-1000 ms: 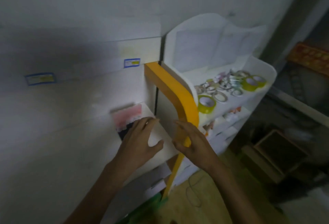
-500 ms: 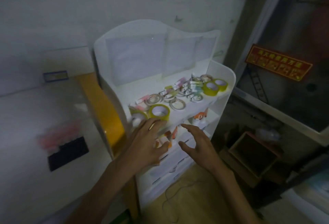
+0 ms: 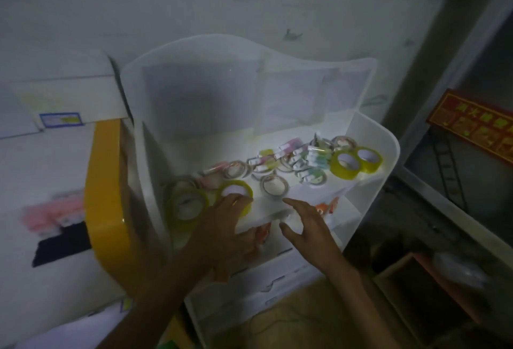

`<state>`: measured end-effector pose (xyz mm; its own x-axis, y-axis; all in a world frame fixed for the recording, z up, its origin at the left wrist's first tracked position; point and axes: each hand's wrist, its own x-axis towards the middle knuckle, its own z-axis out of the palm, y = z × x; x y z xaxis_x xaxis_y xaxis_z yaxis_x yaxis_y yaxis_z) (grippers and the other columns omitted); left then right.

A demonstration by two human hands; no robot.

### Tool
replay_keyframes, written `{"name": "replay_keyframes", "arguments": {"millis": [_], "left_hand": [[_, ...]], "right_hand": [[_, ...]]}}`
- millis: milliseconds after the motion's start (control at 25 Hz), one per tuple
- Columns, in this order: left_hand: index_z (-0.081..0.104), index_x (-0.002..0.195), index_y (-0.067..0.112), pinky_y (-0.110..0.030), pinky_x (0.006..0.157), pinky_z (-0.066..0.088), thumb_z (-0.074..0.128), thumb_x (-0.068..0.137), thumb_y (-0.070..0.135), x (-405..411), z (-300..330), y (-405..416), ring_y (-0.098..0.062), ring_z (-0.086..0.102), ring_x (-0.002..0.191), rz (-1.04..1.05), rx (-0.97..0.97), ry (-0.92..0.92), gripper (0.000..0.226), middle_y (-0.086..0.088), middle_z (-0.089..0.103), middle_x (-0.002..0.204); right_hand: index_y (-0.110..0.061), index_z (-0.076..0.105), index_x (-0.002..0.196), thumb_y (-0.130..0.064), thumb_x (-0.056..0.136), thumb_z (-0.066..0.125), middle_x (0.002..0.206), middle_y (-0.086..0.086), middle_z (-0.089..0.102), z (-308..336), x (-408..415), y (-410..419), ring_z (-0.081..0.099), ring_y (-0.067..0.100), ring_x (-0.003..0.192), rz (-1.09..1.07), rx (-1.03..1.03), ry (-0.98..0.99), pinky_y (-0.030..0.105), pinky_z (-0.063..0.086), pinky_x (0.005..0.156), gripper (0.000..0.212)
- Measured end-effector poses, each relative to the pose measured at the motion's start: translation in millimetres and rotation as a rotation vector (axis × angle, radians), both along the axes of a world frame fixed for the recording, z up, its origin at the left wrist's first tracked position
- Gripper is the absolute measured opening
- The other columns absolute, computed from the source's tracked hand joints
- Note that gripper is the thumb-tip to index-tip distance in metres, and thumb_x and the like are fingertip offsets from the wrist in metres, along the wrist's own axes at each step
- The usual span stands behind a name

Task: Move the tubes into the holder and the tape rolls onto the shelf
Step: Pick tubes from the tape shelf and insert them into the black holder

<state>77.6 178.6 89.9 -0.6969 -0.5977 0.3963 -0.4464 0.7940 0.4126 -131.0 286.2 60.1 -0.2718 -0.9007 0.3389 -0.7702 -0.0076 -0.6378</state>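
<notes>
The biggest change is in the view itself: 1 second ago it faced the white boxes and the yellow curved panel (image 3: 107, 196) on the left, and now it has turned right, so the white shelf unit (image 3: 388, 149) fills the middle of the picture. With it, both hands have left the box top and come to the front edge of the lit upper shelf. The left hand (image 3: 222, 223) now lies with its fingertips touching the rim of a yellow tape roll (image 3: 235, 190) at the front left of that shelf, the fingers slightly bent over it; I cannot tell if they really grip it yet. The right hand (image 3: 308, 226) hovers just beside, its fingers spread and relaxed, holding nothing. For the task this means, in my judgement, that the work at the shelf is only beginning: many tape rolls are lying on the upper shelf, among them 2 yellow rolls (image 3: 356, 161) at the right end, and the small pastel tubes (image 3: 305, 157) are scattered between them, not yet in a holder. Some orange-capped items (image 3: 324, 208) stand on the lower level. As for writing, the red sign (image 3: 472, 124) on the right carries yellow characters, and a blue-framed label (image 3: 60, 119) sits on a box, but both are too blurred to read.
</notes>
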Motion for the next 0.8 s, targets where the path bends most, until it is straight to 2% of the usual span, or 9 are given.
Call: {"name": "replay_keyframes", "arguments": {"millis": [80,200,280,400,440,480,600,720,800], "left_hand": [[0.057,0.123,0.011,-0.043,0.082,0.057,0.056,0.075,0.048,-13,-11,-21,-0.028,0.059,0.108,0.055,-0.023,-0.006,0.060,-0.012,0.064,0.120],[0.061,0.122,0.014,-0.041,0.086,0.054,0.058,0.073,0.051,-31,-22,-60,-0.024,0.055,0.108,0.105,0.069,0.000,0.062,-0.006,0.061,0.121],[0.058,0.127,0.019,-0.042,0.094,0.048,0.061,0.074,0.055,-43,-24,-88,-0.024,0.053,0.115,0.146,0.135,-0.013,0.064,-0.002,0.057,0.128],[0.055,0.133,0.016,-0.046,0.100,0.044,0.057,0.069,0.057,-54,-27,-119,-0.029,0.052,0.120,0.218,0.132,-0.001,0.076,-0.006,0.056,0.132],[0.056,0.132,0.015,-0.046,0.100,0.043,0.055,0.068,0.057,-55,-25,-125,-0.030,0.053,0.119,0.242,0.137,0.025,0.077,-0.007,0.057,0.130],[0.056,0.132,0.016,-0.045,0.100,0.043,0.057,0.068,0.056,-54,-25,-131,-0.028,0.054,0.118,0.267,0.148,0.055,0.075,-0.005,0.058,0.130],[0.057,0.127,0.025,-0.033,0.091,0.048,0.063,0.068,0.049,-44,-25,-142,-0.017,0.054,0.112,0.348,0.099,0.101,0.063,0.001,0.060,0.124],[0.062,0.114,0.020,-0.032,0.079,0.049,0.051,0.076,0.048,-34,-36,-154,-0.021,0.058,0.098,0.499,0.058,0.021,0.048,-0.002,0.064,0.108],[0.062,0.111,0.019,-0.036,0.078,0.051,0.051,0.082,0.043,-31,-44,-160,-0.024,0.059,0.094,0.571,0.079,-0.007,0.039,-0.001,0.061,0.104]], "right_hand": [[-0.025,0.045,0.137,-0.039,0.090,0.060,0.136,-0.003,0.051,-13,-13,-26,0.045,0.012,0.125,0.055,0.010,0.024,0.029,0.038,0.106,0.051],[-0.021,0.049,0.135,-0.050,0.086,0.050,0.134,0.001,0.053,-20,-36,-70,0.047,0.015,0.122,0.094,0.034,0.057,0.033,0.041,0.104,0.057],[-0.018,0.051,0.133,-0.050,0.085,0.049,0.134,0.003,0.054,-16,-51,-100,0.047,0.016,0.123,0.120,0.055,0.076,0.032,0.040,0.104,0.058],[-0.020,0.054,0.129,-0.039,0.085,0.057,0.126,0.003,0.058,-12,-69,-142,0.049,0.014,0.116,0.180,0.036,0.120,0.015,0.033,0.100,0.048],[-0.018,0.056,0.127,-0.035,0.084,0.058,0.123,0.005,0.060,-11,-73,-157,0.050,0.014,0.114,0.193,0.020,0.124,0.013,0.033,0.099,0.046],[-0.017,0.058,0.124,-0.034,0.084,0.057,0.120,0.008,0.062,-11,-75,-172,0.052,0.017,0.112,0.216,-0.002,0.135,0.018,0.037,0.098,0.044],[-0.013,0.055,0.119,-0.030,0.082,0.057,0.111,0.017,0.065,-20,-75,-211,0.053,0.024,0.105,0.319,-0.086,0.203,0.036,0.043,0.091,0.041],[-0.015,0.055,0.125,-0.040,0.081,0.052,0.120,0.014,0.062,-30,-71,-249,0.054,0.027,0.112,0.359,0.044,0.181,0.039,0.043,0.097,0.051],[-0.013,0.056,0.128,-0.043,0.080,0.046,0.127,0.011,0.059,-39,-68,-269,0.053,0.028,0.117,0.389,0.103,0.198,0.032,0.035,0.105,0.057]]}}
